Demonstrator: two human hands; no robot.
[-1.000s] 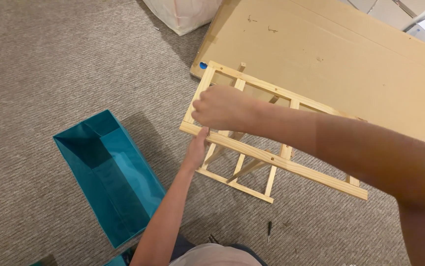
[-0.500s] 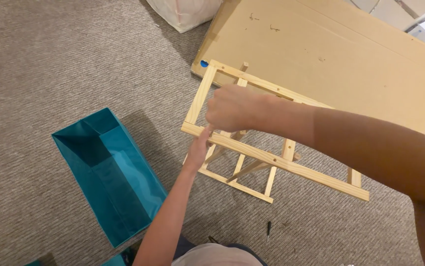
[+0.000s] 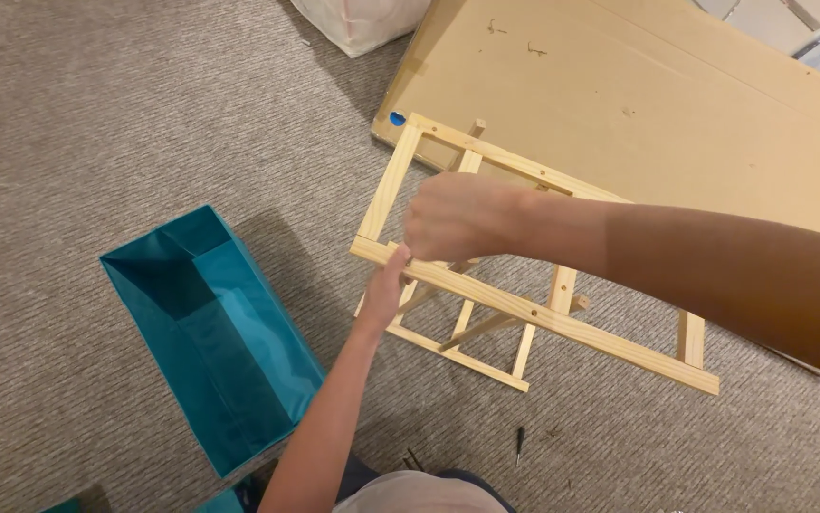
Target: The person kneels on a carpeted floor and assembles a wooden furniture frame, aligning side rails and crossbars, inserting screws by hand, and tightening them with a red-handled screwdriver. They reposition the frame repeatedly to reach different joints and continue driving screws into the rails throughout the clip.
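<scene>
Pale pine wooden frame (image 3: pixel 486 313), ladder-like, with long rails joined by short cross-pieces, tilted up off the grey carpet (image 3: pixel 96 114). Its far rail lies against the edge of a flat sheet of brown cardboard (image 3: pixel 638 85); its near, lower rail rests on the carpet in front of the person. A small blue cap (image 3: pixel 397 119) sits at the far left corner of the frame, on the cardboard's edge.

Left hand (image 3: pixel 386 285): reaches up from below, fingers curled around the near upper rail close to its left end, thumb side pressed to the wood. This grip is closed on the rail.

Right hand (image 3: pixel 457 217): comes in from the right, forearm crossing above the frame. The hand is closed into a loose fist directly over the same rail, just above and touching the left hand's fingertips. Whether this grip has hold of a small part or tool cannot be told, since the knuckles hide the palm.

Surroundings: an open teal fabric bin (image 3: pixel 210 332) stands on the carpet to the left of the frame, near but not touching it. A small dark screwdriver (image 3: pixel 519 445) lies on the carpet just before the frame's near rail. A white bag (image 3: pixel 358 19) sits at the top edge, beside the cardboard.
</scene>
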